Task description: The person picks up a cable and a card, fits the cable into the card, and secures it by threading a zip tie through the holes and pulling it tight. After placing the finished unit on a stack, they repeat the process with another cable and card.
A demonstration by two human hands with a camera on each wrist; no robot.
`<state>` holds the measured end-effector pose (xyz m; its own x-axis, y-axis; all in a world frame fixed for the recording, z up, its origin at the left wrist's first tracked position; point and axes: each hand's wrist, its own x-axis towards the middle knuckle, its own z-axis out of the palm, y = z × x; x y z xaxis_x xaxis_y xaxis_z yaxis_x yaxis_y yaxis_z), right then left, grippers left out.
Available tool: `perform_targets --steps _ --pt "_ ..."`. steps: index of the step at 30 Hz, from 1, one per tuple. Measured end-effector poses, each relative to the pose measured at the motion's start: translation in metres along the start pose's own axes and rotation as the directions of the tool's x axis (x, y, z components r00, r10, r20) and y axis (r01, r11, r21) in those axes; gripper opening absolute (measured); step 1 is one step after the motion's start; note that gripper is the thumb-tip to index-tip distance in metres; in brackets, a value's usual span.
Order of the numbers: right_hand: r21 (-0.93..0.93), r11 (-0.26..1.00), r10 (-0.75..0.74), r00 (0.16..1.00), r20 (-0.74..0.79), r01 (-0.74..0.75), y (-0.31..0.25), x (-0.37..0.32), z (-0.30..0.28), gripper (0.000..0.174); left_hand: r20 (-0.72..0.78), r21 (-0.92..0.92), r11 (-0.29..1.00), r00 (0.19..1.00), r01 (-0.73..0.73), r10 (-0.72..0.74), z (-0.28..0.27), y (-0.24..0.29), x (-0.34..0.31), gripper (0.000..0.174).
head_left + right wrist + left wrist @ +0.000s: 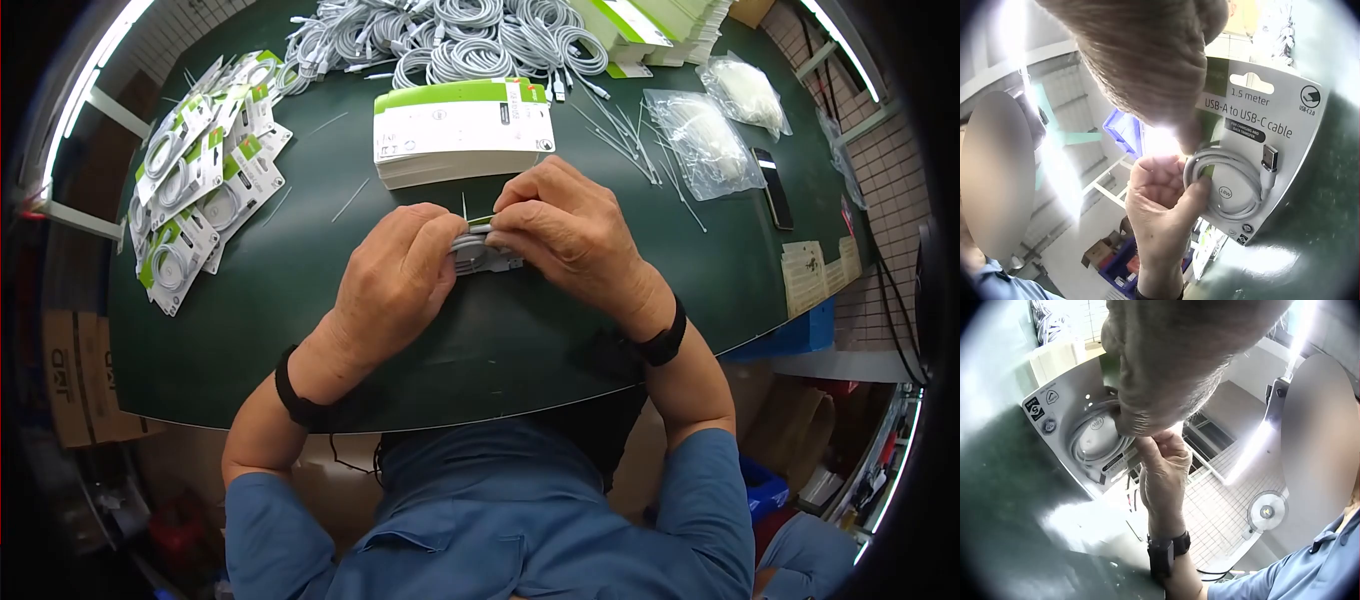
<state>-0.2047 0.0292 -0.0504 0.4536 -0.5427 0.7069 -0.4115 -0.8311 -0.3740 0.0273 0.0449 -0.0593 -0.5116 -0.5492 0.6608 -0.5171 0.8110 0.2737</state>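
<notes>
A printed card [1297, 119] marked USB-A to USB-C cable bears a coiled light grey cable [1235, 217]. My left hand [395, 270] grips card and coil from the left, its thumb lying on the coil in the right wrist view. From the other side my right hand [578, 232] pinches the card and coil near the green part. Between the hands a thin white tie [464, 206] sticks up past the card's edge. The fingertips hide part of the coil. Just beyond stands a stack of similar green and white cards [460, 130].
Carded cables [185, 190] are heaped at the left. Many coiled cables [465, 50] lie at the back. Loose thin ties [625, 140], bags of white ties [705, 140] and a phone [773, 188] lie at the right. More cards [660, 30] are piled behind.
</notes>
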Motion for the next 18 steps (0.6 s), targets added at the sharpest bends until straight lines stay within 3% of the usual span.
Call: perform_targets --steps 10,18 --pt "0.045 0.998 -0.031 0.999 -0.014 0.031 0.0032 -0.0013 0.0049 0.023 -0.071 0.096 0.992 0.993 -0.086 0.093 -0.0038 -0.0019 -0.0004 0.028" --pt "0.067 0.998 -0.016 1.0 -0.005 0.016 0.0003 -0.0014 0.0059 0.023 -0.044 0.052 0.994 0.995 -0.091 0.094 -0.0046 -0.0049 -0.0026 0.026"
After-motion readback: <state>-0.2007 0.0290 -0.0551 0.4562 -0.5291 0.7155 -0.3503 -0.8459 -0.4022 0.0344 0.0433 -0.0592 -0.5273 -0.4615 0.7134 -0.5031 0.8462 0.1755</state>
